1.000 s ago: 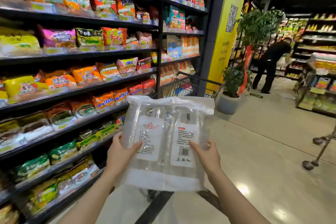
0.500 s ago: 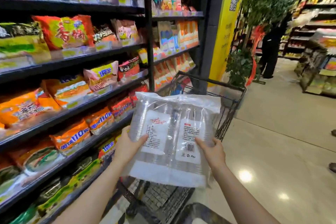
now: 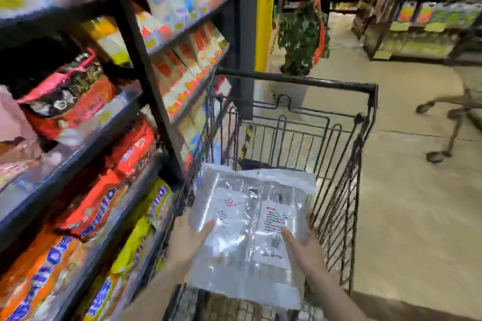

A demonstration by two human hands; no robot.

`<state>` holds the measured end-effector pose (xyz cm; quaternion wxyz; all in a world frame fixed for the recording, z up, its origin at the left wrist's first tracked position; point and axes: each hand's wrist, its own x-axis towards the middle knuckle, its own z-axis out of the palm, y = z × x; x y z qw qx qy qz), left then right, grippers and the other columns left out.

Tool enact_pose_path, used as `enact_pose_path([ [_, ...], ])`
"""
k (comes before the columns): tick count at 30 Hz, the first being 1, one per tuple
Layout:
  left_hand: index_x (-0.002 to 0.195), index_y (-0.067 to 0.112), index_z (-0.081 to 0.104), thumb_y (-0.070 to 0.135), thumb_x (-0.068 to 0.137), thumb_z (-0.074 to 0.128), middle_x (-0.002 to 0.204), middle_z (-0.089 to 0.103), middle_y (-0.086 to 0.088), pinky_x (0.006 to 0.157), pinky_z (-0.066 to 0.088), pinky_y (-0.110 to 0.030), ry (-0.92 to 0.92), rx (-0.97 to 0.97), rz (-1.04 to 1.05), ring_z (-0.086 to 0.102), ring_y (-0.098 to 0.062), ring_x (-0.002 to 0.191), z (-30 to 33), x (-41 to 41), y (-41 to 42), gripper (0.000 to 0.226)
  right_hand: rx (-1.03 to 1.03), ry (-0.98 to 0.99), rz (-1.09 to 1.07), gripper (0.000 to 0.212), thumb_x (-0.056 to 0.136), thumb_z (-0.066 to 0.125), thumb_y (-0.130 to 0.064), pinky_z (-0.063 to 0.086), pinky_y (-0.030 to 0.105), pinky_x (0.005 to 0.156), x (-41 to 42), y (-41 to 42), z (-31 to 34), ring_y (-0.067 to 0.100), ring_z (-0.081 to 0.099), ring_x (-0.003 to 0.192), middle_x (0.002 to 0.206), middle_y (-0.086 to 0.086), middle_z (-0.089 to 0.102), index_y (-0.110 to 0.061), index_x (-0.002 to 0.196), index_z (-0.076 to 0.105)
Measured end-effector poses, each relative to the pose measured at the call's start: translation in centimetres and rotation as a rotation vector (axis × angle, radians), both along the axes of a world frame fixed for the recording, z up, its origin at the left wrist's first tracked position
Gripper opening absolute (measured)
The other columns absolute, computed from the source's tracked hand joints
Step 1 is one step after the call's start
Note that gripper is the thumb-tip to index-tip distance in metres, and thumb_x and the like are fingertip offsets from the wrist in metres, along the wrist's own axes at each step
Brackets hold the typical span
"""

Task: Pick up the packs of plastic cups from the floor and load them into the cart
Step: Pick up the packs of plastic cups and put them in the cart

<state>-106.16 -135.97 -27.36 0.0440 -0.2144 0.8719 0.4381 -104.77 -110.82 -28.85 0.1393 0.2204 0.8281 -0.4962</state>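
Observation:
A clear pack of plastic cups (image 3: 250,229) with two white labels hangs over the open basket of a black wire cart (image 3: 347,164). My left hand (image 3: 187,240) grips its left edge, thumb on top. My right hand (image 3: 303,247) grips its right edge, thumb across the barcode label. The pack is tilted, its top end pointing away from me and down into the cart. The cart's bottom is mostly hidden by the pack.
Dark shelves (image 3: 86,143) full of snack bags run close along the cart's left side. A yellow pillar (image 3: 263,8) and a potted plant (image 3: 300,36) stand beyond the cart. A wheeled chair base (image 3: 448,117) sits on the tiled floor to the right.
I have stepped up to the cart, and both hands have lowered the pack from chest height down over the cart's basket. The view has tipped downward.

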Motion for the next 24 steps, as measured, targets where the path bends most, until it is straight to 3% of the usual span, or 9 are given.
enact_pose_path([
  [2, 0.135, 0.013, 0.043, 0.063, 0.068, 0.066, 0.132, 0.051, -0.014, 0.101, 0.043, -0.045, -0.105, 0.095, -0.001, 0.049, -0.036, 0.123, -2.6, -1.5, 0.4, 0.087, 0.026, -0.095, -0.059, 0.132, 0.040, 0.033, -0.100, 0.053, 0.049, 0.091, -1.0, 0.0, -4.3, 0.027, 0.060, 0.107, 0.129, 0.014, 0.056, -0.011, 0.137, 0.040],
  [4, 0.133, 0.023, 0.043, 0.065, 0.067, 0.066, 0.129, 0.054, -0.018, 0.092, 0.048, -0.057, -0.163, 0.142, -0.003, 0.054, -0.044, 0.115, -6.6, -2.5, 0.2, 0.081, 0.037, -0.166, -0.102, 0.120, 0.047, 0.039, -0.093, 0.054, 0.048, 0.089, -1.6, -0.1, -5.9, 0.030, 0.062, 0.105, 0.122, 0.014, 0.060, -0.008, 0.132, 0.046],
  [8, 0.135, 0.014, 0.042, 0.058, 0.075, 0.058, 0.133, 0.051, -0.016, 0.099, 0.045, -0.049, -0.238, 0.084, -0.082, 0.051, -0.034, 0.121, -10.9, -4.6, 0.0, 0.077, 0.079, -0.251, -0.111, 0.096, 0.063, 0.052, -0.077, 0.051, 0.042, 0.092, -3.3, -1.0, -7.2, 0.031, 0.062, 0.103, 0.114, 0.014, 0.063, -0.004, 0.125, 0.053],
  [10, 0.139, 0.008, 0.040, 0.047, 0.081, 0.062, 0.137, 0.048, -0.018, 0.102, 0.042, -0.047, -0.192, 0.038, -0.104, 0.047, -0.033, 0.124, -12.2, -5.7, -0.3, 0.073, 0.096, -0.251, -0.117, 0.112, 0.050, 0.048, -0.091, 0.054, 0.043, 0.089, -4.3, -0.9, -9.8, 0.029, 0.064, 0.097, 0.109, 0.011, 0.066, -0.006, 0.122, 0.055],
  [12, 0.139, 0.009, 0.040, 0.038, 0.085, 0.063, 0.138, 0.048, -0.017, 0.104, 0.040, -0.045, -0.177, 0.018, -0.103, 0.047, -0.031, 0.125, -13.3, -6.6, -0.5, 0.066, 0.089, -0.268, -0.121, 0.119, 0.045, 0.045, -0.095, 0.050, 0.045, 0.096, -5.1, -1.0, -12.2, 0.031, 0.060, 0.110, 0.121, 0.011, 0.063, -0.010, 0.129, 0.050],
  [16, 0.141, 0.005, 0.036, 0.034, 0.089, 0.058, 0.143, 0.043, -0.019, 0.106, 0.034, -0.038, -0.206, -0.047, -0.106, 0.042, -0.033, 0.130, -15.2, -7.6, -0.3, 0.064, 0.054, -0.288, -0.175, 0.089, 0.071, 0.062, -0.065, 0.042, 0.045, 0.105, -6.2, -1.7, -13.3, 0.034, 0.051, 0.122, 0.134, 0.015, 0.054, -0.007, 0.135, 0.043],
  [19, 0.139, 0.007, 0.036, 0.039, 0.090, 0.054, 0.137, 0.046, -0.020, 0.100, 0.042, -0.043, -0.219, -0.070, -0.150, 0.047, -0.036, 0.122, -16.7, -7.4, -0.3, 0.061, -0.005, -0.332, -0.237, 0.078, 0.078, 0.065, -0.053, 0.041, 0.039, 0.103, -6.3, -1.9, -14.3, 0.033, 0.051, 0.121, 0.132, 0.013, 0.053, -0.006, 0.136, 0.041],
  [21, 0.142, 0.012, 0.032, 0.044, 0.090, 0.051, 0.139, 0.044, -0.016, 0.099, 0.043, -0.044, -0.223, -0.066, -0.153, 0.046, -0.035, 0.123, -17.3, -7.1, -0.3, 0.064, 0.007, -0.351, -0.237, 0.089, 0.072, 0.063, -0.064, 0.042, 0.042, 0.103, -6.0, -1.9, -15.5, 0.033, 0.052, 0.121, 0.133, 0.012, 0.053, -0.009, 0.138, 0.039],
  [24, 0.143, 0.016, 0.031, 0.049, 0.089, 0.047, 0.140, 0.043, -0.013, 0.098, 0.045, -0.046, -0.221, -0.075, -0.156, 0.046, -0.033, 0.124, -17.6, -6.9, -0.3, 0.065, 0.023, -0.340, -0.228, 0.117, 0.046, 0.052, -0.090, 0.047, 0.048, 0.099, -5.6, -1.3, -18.4, 0.031, 0.058, 0.115, 0.128, 0.010, 0.059, -0.016, 0.136, 0.042],
])
